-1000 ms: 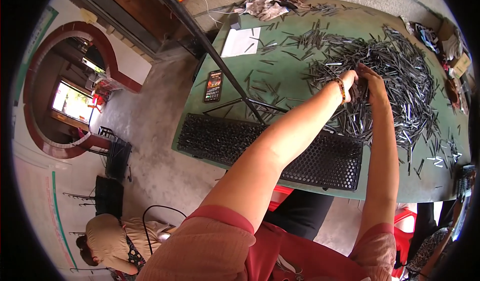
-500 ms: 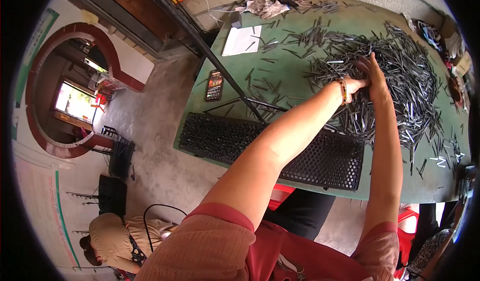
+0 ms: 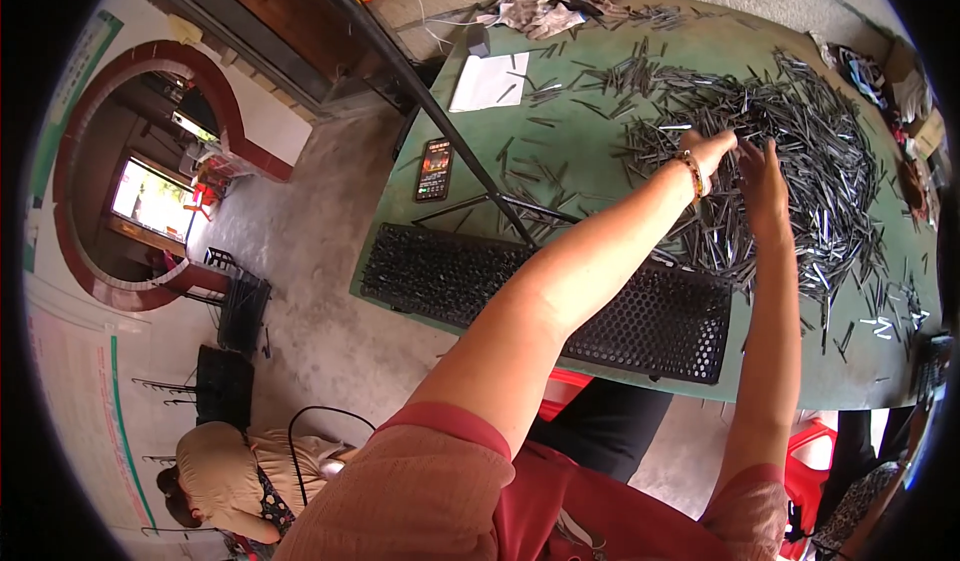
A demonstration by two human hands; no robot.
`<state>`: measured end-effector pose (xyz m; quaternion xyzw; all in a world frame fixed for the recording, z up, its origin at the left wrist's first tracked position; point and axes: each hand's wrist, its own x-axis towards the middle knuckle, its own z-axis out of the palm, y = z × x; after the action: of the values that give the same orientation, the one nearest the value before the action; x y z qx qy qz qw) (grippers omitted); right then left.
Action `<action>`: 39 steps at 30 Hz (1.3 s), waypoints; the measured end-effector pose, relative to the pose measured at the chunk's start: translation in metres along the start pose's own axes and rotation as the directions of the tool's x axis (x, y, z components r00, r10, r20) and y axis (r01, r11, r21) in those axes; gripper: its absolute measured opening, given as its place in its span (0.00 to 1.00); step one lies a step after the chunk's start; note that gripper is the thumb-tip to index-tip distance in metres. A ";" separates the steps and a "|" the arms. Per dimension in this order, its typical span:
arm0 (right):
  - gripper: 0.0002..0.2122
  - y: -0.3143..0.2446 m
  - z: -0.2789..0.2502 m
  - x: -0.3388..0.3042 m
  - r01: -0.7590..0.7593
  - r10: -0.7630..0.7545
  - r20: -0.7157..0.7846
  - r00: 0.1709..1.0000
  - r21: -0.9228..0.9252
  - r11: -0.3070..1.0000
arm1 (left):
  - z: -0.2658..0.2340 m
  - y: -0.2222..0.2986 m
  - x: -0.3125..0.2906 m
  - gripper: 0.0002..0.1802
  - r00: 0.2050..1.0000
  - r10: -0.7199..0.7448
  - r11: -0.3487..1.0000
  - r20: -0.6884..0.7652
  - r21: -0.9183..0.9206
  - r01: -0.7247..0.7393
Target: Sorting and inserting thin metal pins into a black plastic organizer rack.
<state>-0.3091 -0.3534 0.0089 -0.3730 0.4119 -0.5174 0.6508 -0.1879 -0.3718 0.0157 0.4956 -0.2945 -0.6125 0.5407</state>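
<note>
A big heap of short, slim black sticks (image 3: pixel 820 181), some with a metallic shine, covers the right part of the green table (image 3: pixel 470 151). Both my hands are over the heap, close together. My left hand (image 3: pixel 712 151), with a beaded bracelet at the wrist, has its fingers drawn together; whatever is between them is too small to make out. Just to its right, my right hand (image 3: pixel 765 186) points away from me, fingers apart among the sticks. Nearer me lies a long black perforated tray (image 3: pixel 650 326); sticks fill its left part, while bare holes show at right.
A dark pole (image 3: pixel 440 111) slants across the table's left side. Beside it lie a phone (image 3: pixel 433 171) and white paper (image 3: pixel 490 81). Crumpled cloths (image 3: pixel 545 6) sit at the far edge. A person in tan (image 3: pixel 215 481) bends at lower left.
My hands have drawn slightly apart. The right hand has moved nearer me and a little right; the left fingers have lifted away from it. The tray looks the same.
</note>
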 end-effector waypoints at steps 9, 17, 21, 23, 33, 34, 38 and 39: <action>0.18 0.015 0.036 -0.010 0.022 0.087 -0.114 0.990 0.720 0.694 | 0.025 -0.004 -0.028 0.17 0.821 0.570 0.820 -0.011 -0.059 -0.570; 0.18 0.033 0.014 0.000 0.036 -0.036 -0.014 0.999 0.684 0.729 | 0.026 -0.007 -0.039 0.19 0.765 0.635 0.768 0.104 0.021 -0.640; 0.16 0.036 0.050 0.002 -0.040 0.161 -0.083 0.983 0.768 0.639 | 0.000 0.000 -0.029 0.11 0.788 0.588 0.766 0.181 0.190 -0.615; 0.17 0.030 0.055 0.000 -0.040 0.080 -0.015 0.997 0.768 0.639 | -0.001 0.006 -0.025 0.14 0.843 0.526 0.815 0.109 0.218 -0.537; 0.25 -0.025 0.025 -0.036 -0.154 0.048 0.356 0.933 0.276 0.949 | -0.029 0.046 -0.111 0.11 0.763 -0.106 0.976 0.638 -0.081 0.204; 0.25 -0.034 0.039 -0.057 -0.180 0.133 0.379 0.916 0.090 0.980 | -0.037 0.045 -0.130 0.12 0.759 -0.099 0.970 0.643 -0.108 0.219; 0.20 -0.056 0.047 -0.139 -0.145 0.191 0.419 0.888 -0.140 0.979 | -0.065 0.041 -0.213 0.18 0.743 -0.137 0.970 0.655 -0.061 0.233; 0.18 -0.049 0.041 -0.151 -0.167 0.220 0.465 0.858 -0.153 0.974 | -0.076 0.038 -0.229 0.19 0.727 -0.176 0.966 0.663 -0.026 0.257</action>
<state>-0.3079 -0.2124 0.0921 -0.4804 0.3008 -0.3180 0.7601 -0.1207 -0.1490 0.0901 0.2482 -0.3693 -0.8219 0.3556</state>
